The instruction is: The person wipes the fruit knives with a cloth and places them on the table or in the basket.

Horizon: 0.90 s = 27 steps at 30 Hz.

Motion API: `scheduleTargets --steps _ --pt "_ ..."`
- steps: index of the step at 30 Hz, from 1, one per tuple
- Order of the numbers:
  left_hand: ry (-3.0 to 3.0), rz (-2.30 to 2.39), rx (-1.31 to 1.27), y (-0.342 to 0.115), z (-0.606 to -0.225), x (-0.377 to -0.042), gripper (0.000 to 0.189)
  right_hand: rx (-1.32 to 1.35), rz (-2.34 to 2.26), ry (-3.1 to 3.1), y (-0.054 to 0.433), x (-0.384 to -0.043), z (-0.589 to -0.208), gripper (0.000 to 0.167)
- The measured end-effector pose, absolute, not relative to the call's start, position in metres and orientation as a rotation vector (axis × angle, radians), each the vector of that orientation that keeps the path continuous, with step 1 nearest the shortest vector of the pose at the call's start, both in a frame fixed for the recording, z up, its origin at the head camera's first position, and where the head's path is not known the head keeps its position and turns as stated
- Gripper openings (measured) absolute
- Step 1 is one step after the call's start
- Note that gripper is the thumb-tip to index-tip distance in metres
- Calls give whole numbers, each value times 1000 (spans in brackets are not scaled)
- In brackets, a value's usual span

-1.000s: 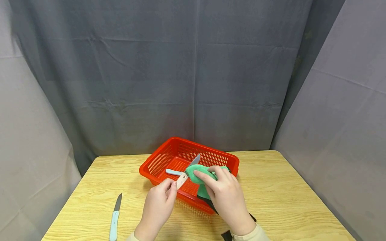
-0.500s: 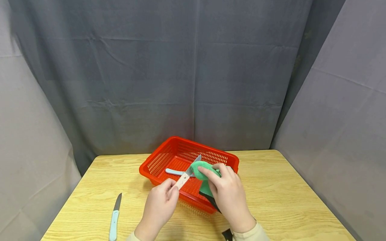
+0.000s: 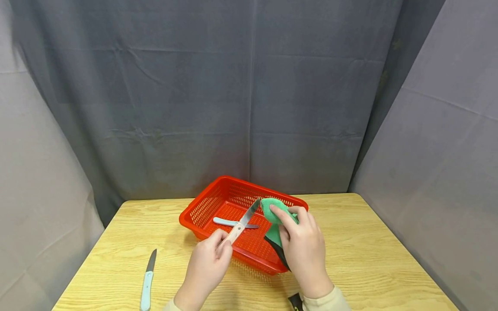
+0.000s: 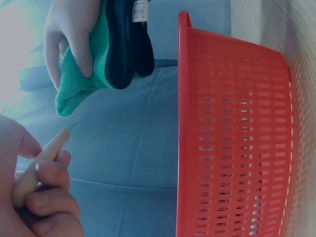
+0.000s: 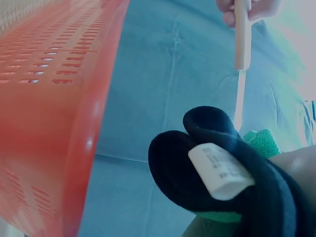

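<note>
My left hand grips the pale wooden handle of a knife, its blade pointing up and away over the basket. A folded green cloth with a black edge is pinched in my right hand, close by the blade's tip. In the right wrist view, the cloth's black trim and a white label hide most of that hand. Curled fingers wrap the handle in the left wrist view. Below both hands, a second knife with a light blue handle lies inside the red basket.
Another knife with a light blue handle lies on the wooden table at the left. Grey curtains stand behind the table and at both sides. A black item shows by the right sleeve.
The green cloth has slid along the blade, from near the handle up to the tip, as my right hand moved up and right. More of the blade now shows. The left hand shifted slightly.
</note>
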<state>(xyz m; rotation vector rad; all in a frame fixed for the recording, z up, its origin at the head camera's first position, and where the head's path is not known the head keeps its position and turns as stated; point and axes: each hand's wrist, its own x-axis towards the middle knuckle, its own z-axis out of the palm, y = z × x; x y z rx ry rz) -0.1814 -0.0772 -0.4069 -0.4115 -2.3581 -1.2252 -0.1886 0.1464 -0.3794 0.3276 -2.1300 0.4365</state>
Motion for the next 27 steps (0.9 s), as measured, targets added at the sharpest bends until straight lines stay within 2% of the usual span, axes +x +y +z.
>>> scheduleTargets --steps 27 --pt "-2312 -1247 -340 -76 -406 -184 15 558 394 -2118 132 -183 -381 58"
